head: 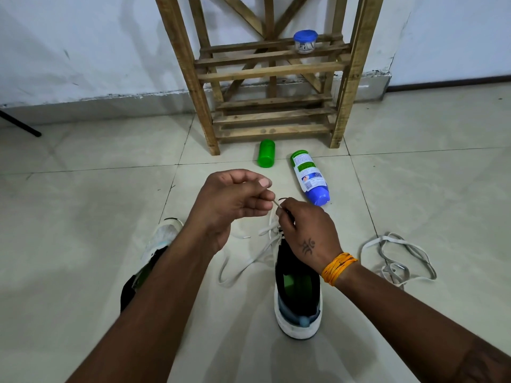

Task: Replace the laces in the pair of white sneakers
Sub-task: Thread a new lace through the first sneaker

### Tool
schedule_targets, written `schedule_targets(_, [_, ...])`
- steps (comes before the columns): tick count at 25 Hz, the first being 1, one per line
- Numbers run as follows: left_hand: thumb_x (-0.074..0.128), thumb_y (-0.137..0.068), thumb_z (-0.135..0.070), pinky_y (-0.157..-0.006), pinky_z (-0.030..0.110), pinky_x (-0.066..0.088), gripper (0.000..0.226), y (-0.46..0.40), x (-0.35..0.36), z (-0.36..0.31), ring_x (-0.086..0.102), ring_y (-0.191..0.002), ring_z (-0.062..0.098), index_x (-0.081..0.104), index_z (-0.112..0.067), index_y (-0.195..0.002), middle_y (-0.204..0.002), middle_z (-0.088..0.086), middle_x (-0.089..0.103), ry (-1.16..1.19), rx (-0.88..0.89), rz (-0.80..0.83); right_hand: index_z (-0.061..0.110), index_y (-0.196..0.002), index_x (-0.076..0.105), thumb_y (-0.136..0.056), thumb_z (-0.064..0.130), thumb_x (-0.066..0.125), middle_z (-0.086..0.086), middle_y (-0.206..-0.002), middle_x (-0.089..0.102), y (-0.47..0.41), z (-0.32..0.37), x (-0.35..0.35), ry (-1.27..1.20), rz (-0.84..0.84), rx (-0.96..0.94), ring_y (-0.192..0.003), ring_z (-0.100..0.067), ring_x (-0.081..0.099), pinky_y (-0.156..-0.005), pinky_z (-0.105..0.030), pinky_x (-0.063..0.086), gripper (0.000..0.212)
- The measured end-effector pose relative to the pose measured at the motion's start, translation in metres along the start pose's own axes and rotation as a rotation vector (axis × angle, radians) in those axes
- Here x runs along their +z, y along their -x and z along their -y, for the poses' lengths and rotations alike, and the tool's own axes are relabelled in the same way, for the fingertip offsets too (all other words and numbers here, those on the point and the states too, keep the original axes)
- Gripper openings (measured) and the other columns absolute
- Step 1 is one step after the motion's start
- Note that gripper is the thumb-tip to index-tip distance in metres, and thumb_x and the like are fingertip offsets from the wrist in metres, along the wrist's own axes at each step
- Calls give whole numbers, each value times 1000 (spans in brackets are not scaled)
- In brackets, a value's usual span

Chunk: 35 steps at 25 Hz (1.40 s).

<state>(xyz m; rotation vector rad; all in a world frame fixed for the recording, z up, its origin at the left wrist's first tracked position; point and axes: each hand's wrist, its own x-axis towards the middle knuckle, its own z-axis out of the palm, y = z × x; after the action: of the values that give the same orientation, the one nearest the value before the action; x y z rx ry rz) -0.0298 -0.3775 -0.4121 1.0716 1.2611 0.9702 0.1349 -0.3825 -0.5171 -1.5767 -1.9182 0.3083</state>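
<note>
Hands (272,214) pinch lace (249,262); bottle (311,176) label unreadable

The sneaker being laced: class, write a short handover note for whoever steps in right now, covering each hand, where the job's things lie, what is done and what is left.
Left hand: pinches the tip of the white lace above the shoe.
Right hand: grips the same lace at the front eyelets of the right sneaker.
Left sneaker: lies on the floor under the left forearm, untouched.
Loose laces: piled on the tiles to the right.
Done: lacing begun at the front eyelets.
Left: finish this shoe; the other sneaker's lace state is hidden.
</note>
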Motion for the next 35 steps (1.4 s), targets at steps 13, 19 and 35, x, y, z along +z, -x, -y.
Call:
schedule_targets(13, [67,-95,-8,-78,21,49,23,-22,15,71,66,-82,7,78,-27,-88,-99,-5,71,-503,261,-252,24,-103,70,-93,32,65,13,-71,60,18,-33,-27,-231,-55,453,-72,-10,61,-67,-28,39,14])
schedule_targets(19, [70,-85,-9,-81,31,48,17,-13,60,104,64,-85,20,79,-22,-91,-91,-6,74,-790,465,-275,23,-123,60,-82,50,60,-3,-112,58,51,-16,-10,98,255,401,-103,-30,61,-78,-38,49,48])
schedule_targets(35, [50,-84,-26,-85,38,43,23,-23,86,136,57,-98,29,73,-22,-84,-88,-1,73,-1124,54,-188,23,-99,70,-99,23,57,2,-95,64,67,-41,19,-169,-31,404,-89,-17,59,-72,-30,38,13])
